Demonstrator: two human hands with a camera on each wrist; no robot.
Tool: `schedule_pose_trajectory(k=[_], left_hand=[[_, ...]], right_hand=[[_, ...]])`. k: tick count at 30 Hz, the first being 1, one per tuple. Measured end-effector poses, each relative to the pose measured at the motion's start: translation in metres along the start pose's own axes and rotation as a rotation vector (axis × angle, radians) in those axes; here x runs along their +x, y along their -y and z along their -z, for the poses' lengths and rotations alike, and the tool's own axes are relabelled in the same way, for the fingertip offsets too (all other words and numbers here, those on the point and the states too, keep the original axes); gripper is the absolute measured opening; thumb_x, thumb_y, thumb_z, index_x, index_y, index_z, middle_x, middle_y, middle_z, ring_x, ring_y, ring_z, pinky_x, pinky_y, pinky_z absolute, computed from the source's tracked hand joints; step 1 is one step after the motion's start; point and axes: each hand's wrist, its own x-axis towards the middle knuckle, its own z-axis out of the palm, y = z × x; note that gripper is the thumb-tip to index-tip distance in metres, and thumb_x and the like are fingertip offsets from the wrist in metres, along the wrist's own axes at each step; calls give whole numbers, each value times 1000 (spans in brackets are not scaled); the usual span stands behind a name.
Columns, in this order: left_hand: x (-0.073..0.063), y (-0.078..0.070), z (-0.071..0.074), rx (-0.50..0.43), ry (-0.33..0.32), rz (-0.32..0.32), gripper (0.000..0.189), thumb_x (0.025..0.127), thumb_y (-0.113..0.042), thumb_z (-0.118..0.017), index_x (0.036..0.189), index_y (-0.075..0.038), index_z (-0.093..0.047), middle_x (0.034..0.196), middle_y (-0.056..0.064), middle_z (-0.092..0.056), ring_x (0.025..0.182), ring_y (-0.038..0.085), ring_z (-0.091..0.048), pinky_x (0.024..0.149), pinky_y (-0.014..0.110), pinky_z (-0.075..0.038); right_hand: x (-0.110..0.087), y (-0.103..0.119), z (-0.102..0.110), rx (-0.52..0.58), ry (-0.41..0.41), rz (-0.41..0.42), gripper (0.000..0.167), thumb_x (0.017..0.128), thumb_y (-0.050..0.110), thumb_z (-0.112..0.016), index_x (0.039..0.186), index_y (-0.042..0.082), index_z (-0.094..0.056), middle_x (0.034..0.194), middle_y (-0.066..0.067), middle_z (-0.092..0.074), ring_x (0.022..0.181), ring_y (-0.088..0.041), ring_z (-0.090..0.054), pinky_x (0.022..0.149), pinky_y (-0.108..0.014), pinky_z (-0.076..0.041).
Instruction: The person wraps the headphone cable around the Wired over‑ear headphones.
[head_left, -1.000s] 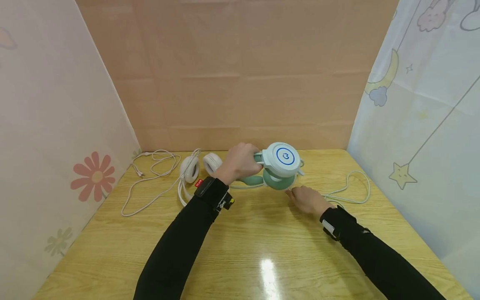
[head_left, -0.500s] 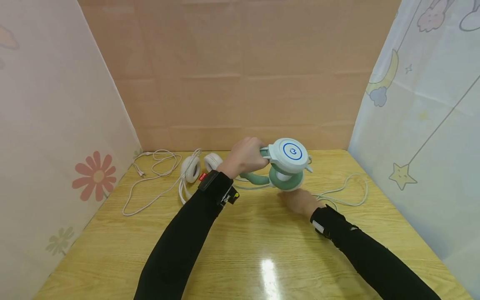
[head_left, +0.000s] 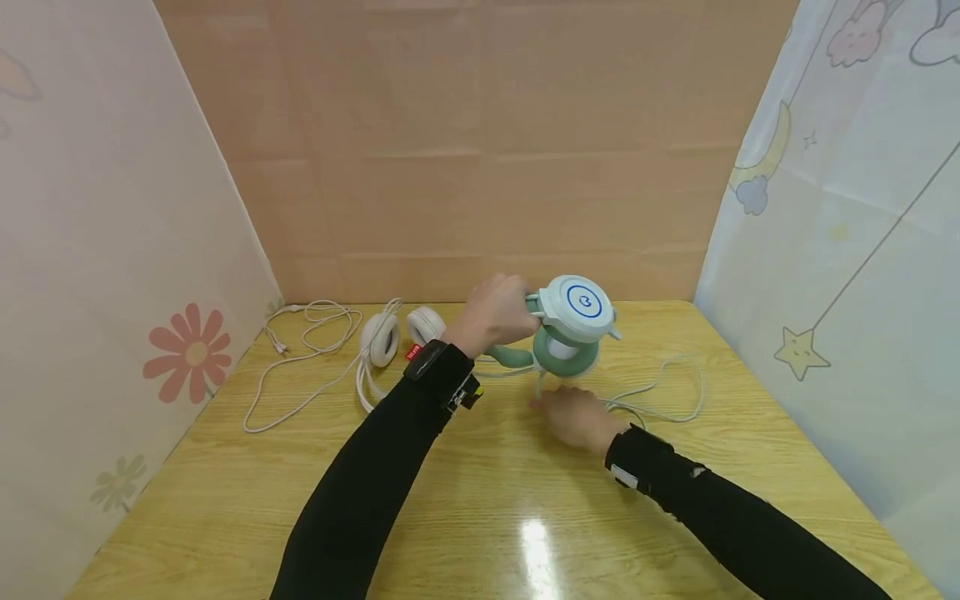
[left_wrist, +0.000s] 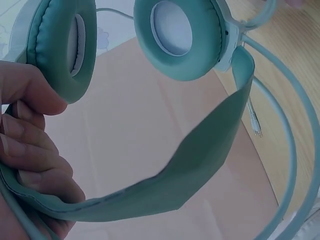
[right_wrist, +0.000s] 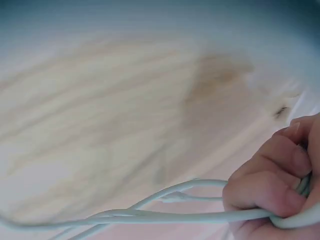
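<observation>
My left hand (head_left: 495,315) holds a pair of green headphones (head_left: 581,307) above the table, its fingers curled round one end of the padded headband (left_wrist: 200,145). In the left wrist view, both green ear cups (left_wrist: 165,40) face each other with their cushions showing. Lower and to the right, my right hand (head_left: 576,417) grips the headphones' pale green cable (right_wrist: 175,216) just below the lower ear cup. Several strands of that cable run through its curled fingers, and the rest trails to the right across the tabletop.
White headphones (head_left: 378,340) lie at the back left, partly behind my left forearm. Their thin white cord (head_left: 292,360) loops over the table's left side. A brown paper backdrop (head_left: 480,150) stands behind, with printed cloth walls at both sides.
My right hand has moved left and slightly nearer, drawing the trailing cable loop leftward. My left hand has shifted the green headphones a little right and up.
</observation>
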Motion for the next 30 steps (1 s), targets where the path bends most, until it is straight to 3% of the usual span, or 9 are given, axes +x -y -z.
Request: schedule_pose_trajectory(k=[3,11,20,30], left_hand=[[0,3,-4,52,-8,5,33,77,-12,-62,62,-17,-33,60,-5,-26,54,10,-27,54,25,-23],[0,6,-12,155,-8,20,30,73,-11,-61,63,-18,-33,62,-5,-24,56,11,-26,53,27,-24],[3,5,-20,153,23,28,28,72,-13,-62,61,-18,-36,60,-6,-27,54,11,-31,49,27,-26],[2,9,-24,153,28,18,30,71,-11,-63,61,-18,-36,60,-6,-25,55,11,-27,50,26,-24]], right_hand=[[-4,11,4,-10,-83,-15,41,108,31,-47,70,15,-52,59,-1,-45,58,-23,-57,56,-45,-51],[-15,25,21,24,-234,37,40,105,24,-46,66,20,-45,56,6,-37,47,-10,-42,42,-31,-38],[-14,26,39,-72,-422,238,33,96,13,-59,68,17,-42,58,7,-32,48,-7,-32,44,-26,-28],[-21,32,60,-148,-548,402,28,88,17,-68,69,18,-48,61,9,-39,52,-7,-39,44,-25,-32]])
